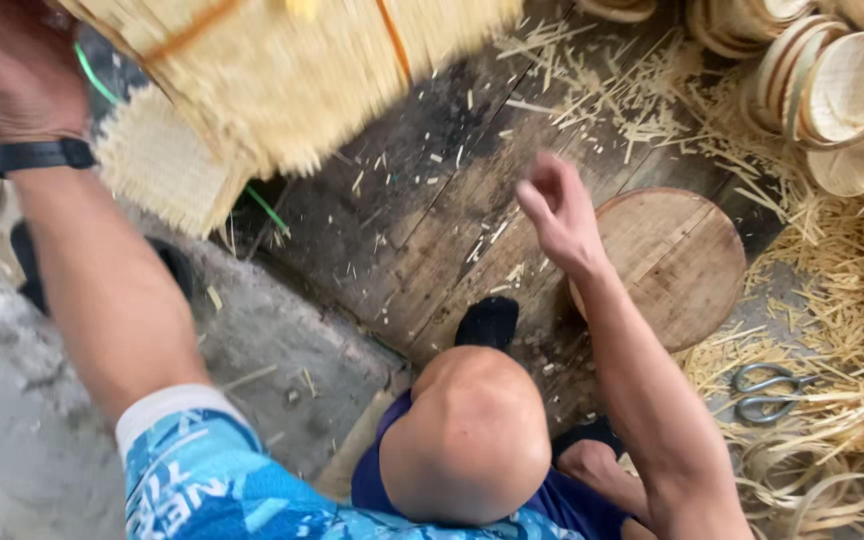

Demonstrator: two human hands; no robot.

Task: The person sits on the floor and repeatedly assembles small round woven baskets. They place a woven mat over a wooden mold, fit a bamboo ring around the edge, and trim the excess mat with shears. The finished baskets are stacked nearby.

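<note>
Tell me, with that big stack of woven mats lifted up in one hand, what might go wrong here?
The left hand alone grips the tilted stack of woven mats, while the right hand hangs open and empty, so the stack could slip or fan apart. Frayed strip ends at its edges might prick fingers. Metal shears lie among loose bamboo strips near the round wooden block, easy to overlook and step on.

Take the round wooden block (672,265) as your landmark: its top is matt, worn and scuffed. Under it, the floor planks (402,215) are dark, rough wood. Right of it lie dry, pale bamboo slivers (852,290) and dull grey metal scissors (767,392). Up-left, your woven mat stack (282,70) looks coarse, fibrous, fray-edged.
</note>
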